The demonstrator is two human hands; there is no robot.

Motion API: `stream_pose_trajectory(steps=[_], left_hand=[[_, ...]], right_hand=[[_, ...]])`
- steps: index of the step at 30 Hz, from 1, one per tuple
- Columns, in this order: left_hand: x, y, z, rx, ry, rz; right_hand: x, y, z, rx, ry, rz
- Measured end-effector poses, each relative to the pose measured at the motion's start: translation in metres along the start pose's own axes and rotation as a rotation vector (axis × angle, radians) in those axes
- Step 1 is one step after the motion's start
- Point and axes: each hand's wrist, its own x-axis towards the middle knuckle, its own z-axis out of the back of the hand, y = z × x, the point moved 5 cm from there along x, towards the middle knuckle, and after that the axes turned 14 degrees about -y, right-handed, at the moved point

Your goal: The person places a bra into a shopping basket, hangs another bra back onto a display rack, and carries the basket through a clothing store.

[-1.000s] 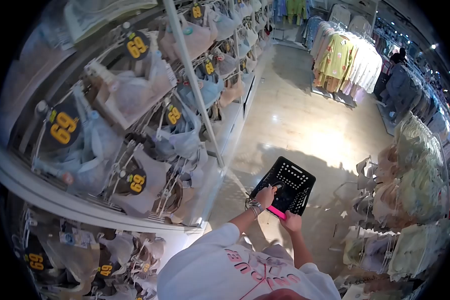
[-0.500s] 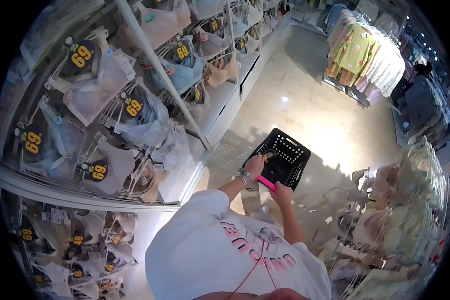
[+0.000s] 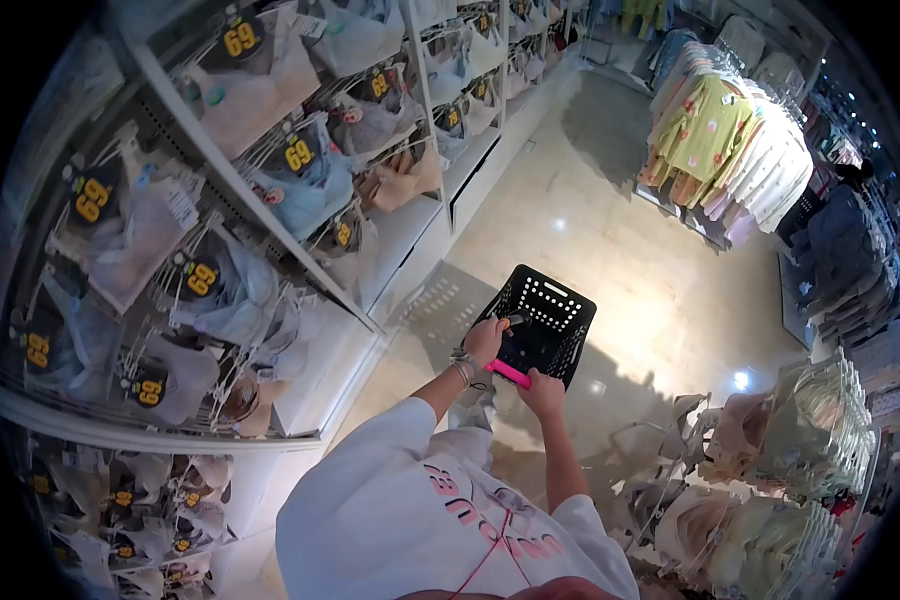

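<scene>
A black perforated shopping basket (image 3: 548, 318) with a pink handle (image 3: 510, 374) is in front of me, low in the aisle. My right hand (image 3: 543, 393) is wrapped round the right end of the pink handle. At the handle's left end is my left hand (image 3: 486, 341), closed, with a small dark object with an orange part (image 3: 513, 321) sticking out past its fingers over the basket. What that object is, I cannot make out. Bracelets circle my left wrist.
Shelves of hanging bras with yellow "69" tags (image 3: 202, 278) line the left side. A rack of yellow and white tops (image 3: 715, 130) stands ahead on the right. Hanging underwear (image 3: 740, 440) fills a rack at the near right. Pale floor (image 3: 610, 250) runs between them.
The left shelves have shifted left and down in view, and the basket with both hands sits slightly further left. Both hands keep their hold.
</scene>
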Motion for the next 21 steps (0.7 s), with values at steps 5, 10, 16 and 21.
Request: stream_pose_trajectory(steps=[5, 10, 16, 21], left_hand=[[0.053, -0.013, -0.041, -0.015, -0.013, 0.011], [0.102, -0.027, -0.07, 0.005, 0.008, -0.025], [0.159, -0.046, -0.104, 0.003, 0.1, 0.019], [0.192, -0.053, -0.133, 0.038, 0.093, 0.04]], right_hand=[[0.049, -0.041, -0.011, -0.003, -0.008, -0.023], [0.102, -0.071, -0.019, -0.049, 0.082, -0.081], [0.154, -0.111, -0.032, -0.063, 0.075, -0.075], [0.189, -0.138, -0.037, -0.005, 0.038, -0.057]])
